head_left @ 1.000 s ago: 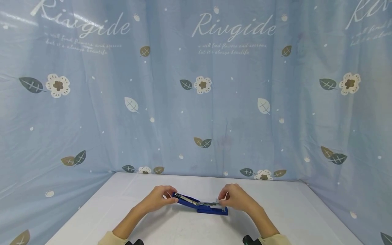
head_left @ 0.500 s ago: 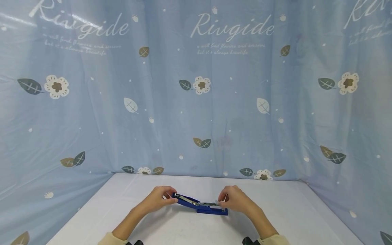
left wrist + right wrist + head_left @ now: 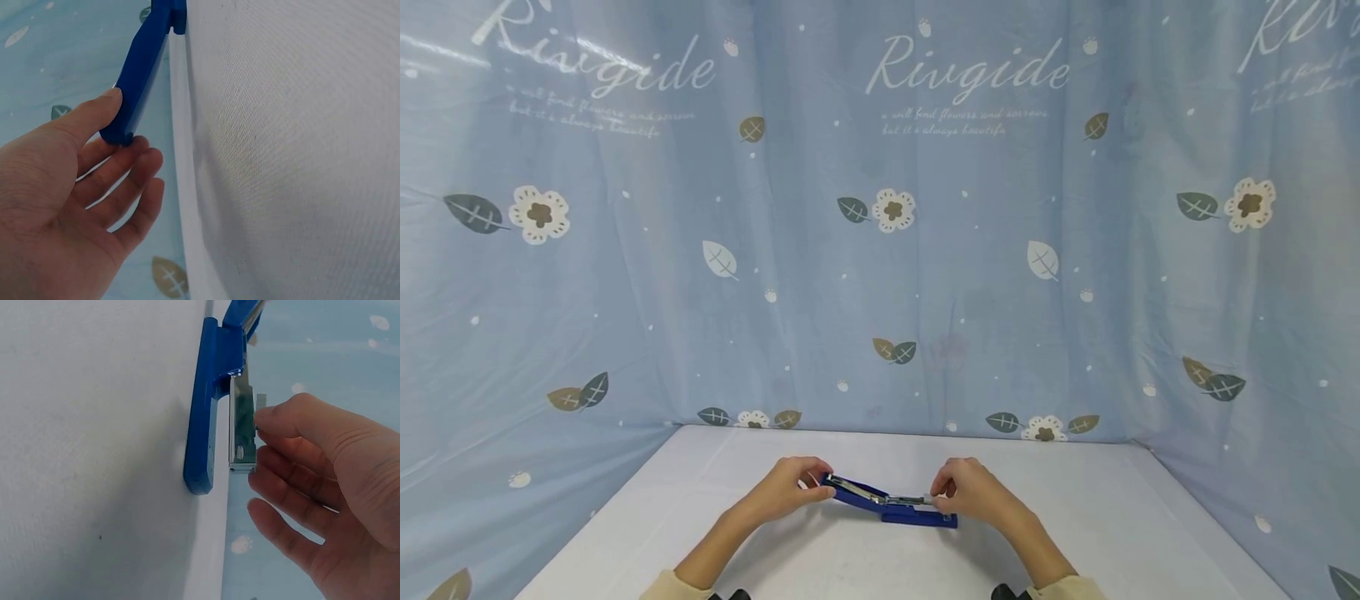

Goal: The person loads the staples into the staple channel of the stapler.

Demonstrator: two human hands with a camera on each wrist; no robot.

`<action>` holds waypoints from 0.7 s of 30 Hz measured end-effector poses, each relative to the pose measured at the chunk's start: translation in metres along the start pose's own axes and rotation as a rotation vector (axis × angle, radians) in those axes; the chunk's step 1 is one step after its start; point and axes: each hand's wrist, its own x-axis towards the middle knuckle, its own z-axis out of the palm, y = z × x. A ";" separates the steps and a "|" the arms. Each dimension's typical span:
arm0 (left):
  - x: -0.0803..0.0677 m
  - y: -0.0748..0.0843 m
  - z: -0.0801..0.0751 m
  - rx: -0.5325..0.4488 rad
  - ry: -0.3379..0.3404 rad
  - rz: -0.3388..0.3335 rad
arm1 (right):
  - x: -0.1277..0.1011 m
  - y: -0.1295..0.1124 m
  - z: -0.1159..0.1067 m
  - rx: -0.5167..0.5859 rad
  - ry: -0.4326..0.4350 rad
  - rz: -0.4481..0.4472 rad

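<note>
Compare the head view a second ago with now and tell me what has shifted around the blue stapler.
The right hand has crept slightly left along the metal staple channel, its fingers pinching a strip of staples at the channel. The left hand still holds the stapler's raised blue cover open. The stapler base has stayed put on the white table.

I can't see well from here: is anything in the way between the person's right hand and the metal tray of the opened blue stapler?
Nothing visible is. The right hand is already at the metal tray of the stapler, holding a strip of staples beside it, while the left hand holds the raised blue top.
</note>
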 end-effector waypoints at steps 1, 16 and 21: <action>0.000 0.000 0.000 0.003 -0.001 -0.004 | 0.000 0.001 0.001 0.002 0.001 -0.002; 0.001 0.002 0.000 0.011 -0.003 -0.004 | 0.003 0.002 0.009 -0.022 0.021 -0.021; 0.002 0.000 0.001 0.016 -0.002 -0.014 | 0.003 0.001 0.011 -0.010 0.019 -0.017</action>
